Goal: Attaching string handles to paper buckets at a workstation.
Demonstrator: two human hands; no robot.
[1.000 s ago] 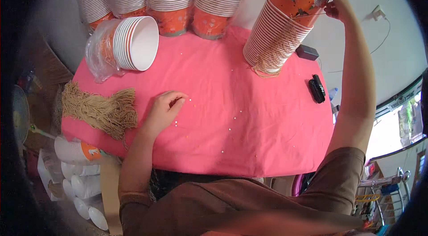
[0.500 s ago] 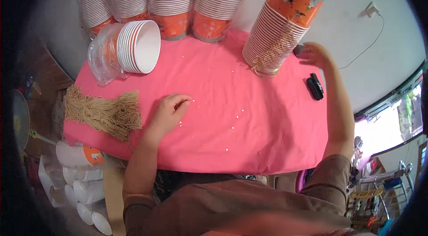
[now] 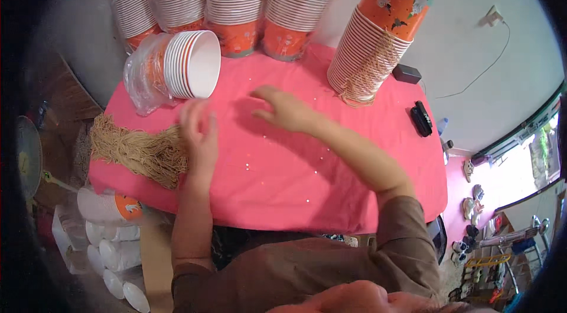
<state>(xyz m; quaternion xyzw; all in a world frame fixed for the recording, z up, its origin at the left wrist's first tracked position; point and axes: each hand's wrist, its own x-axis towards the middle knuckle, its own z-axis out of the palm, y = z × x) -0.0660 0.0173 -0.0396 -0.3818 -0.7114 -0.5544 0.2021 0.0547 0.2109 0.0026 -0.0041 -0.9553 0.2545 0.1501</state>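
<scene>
My left hand (image 3: 199,131) hovers just below the mouth of a nested set of white-lined paper buckets (image 3: 204,66), its fingers apart and slightly blurred, with nothing in them. These buckets lie on their side, partly in a clear plastic sleeve (image 3: 142,76). Over the middle of the pink cloth is my right hand (image 3: 282,109), fingers spread and empty, pointing toward the buckets. A bundle of tan twine (image 3: 139,150) lies beside my left wrist. Farther right stands a tall leaning stack of orange-patterned buckets (image 3: 372,47) with twine cords hanging along its side.
Several wrapped bucket stacks (image 3: 236,0) stand at the back against the wall. A black hand tool (image 3: 421,119) and a dark box (image 3: 407,73) lie at the right side of the pink-covered table (image 3: 354,195). Small white dots are scattered on the cloth. More buckets (image 3: 106,203) lie below left.
My right hand has swung from beside the tall stack to the middle of the table. My left hand has moved up and left toward the lying buckets. The view has shifted slightly.
</scene>
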